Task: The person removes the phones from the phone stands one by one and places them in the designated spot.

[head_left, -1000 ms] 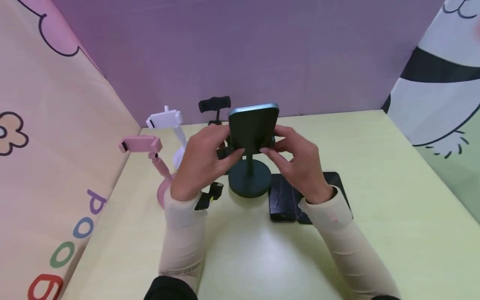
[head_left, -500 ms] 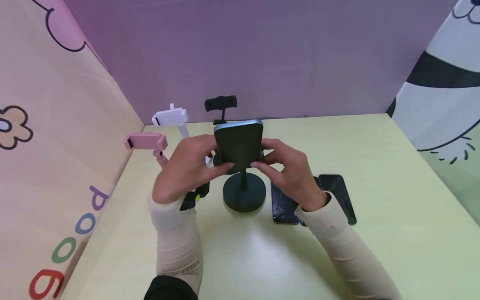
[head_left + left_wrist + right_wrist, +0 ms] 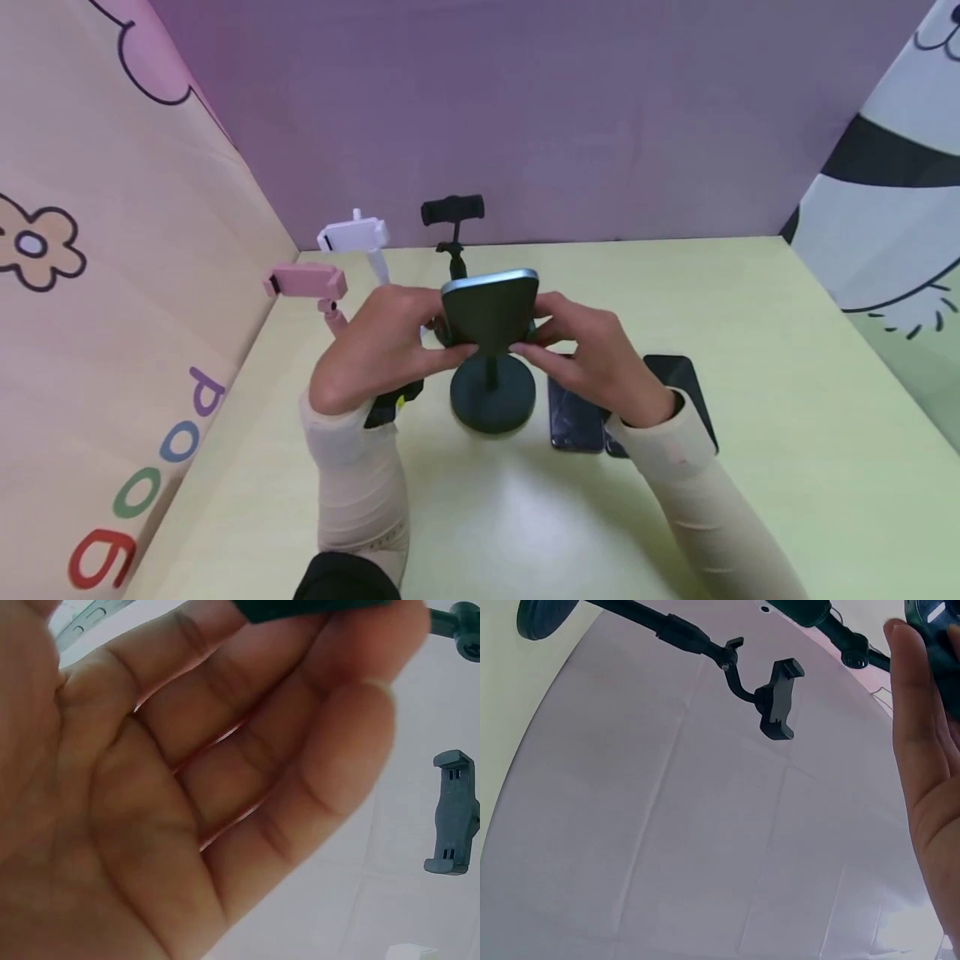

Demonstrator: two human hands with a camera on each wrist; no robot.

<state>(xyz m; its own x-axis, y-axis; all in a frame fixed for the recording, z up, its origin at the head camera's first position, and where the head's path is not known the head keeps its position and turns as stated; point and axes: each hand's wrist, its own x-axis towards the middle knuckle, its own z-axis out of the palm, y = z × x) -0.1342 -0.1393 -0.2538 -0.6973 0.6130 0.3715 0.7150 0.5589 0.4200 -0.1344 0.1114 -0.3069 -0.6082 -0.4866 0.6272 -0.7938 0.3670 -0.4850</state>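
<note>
In the head view, a phone (image 3: 491, 310) with a dark screen and a light blue edge sits at the top of a dark stand with a round base (image 3: 492, 396). My left hand (image 3: 386, 346) grips the phone's left side, its thumb at the lower front edge. On the other side my right hand (image 3: 592, 354) holds it the same way, fingers behind and thumb in front. The left wrist view catches the left palm (image 3: 150, 795) and curled fingers under a dark green edge (image 3: 307, 609). Fingers of the right hand (image 3: 934, 772) touch a dark green part in the right wrist view.
Behind stands a black phone holder (image 3: 453, 210). To the left are a white holder (image 3: 352, 236) and a pink holder (image 3: 306, 282). Dark phones (image 3: 576, 421) lie on the table (image 3: 787, 350) at right, partly under the right forearm. A purple wall (image 3: 525, 117) closes the back.
Both hands have lowered the phone's top and tilted it, so its screen looks shorter. The stand's base sits lower in the view, nearer me. The whole view has shifted slightly.
</note>
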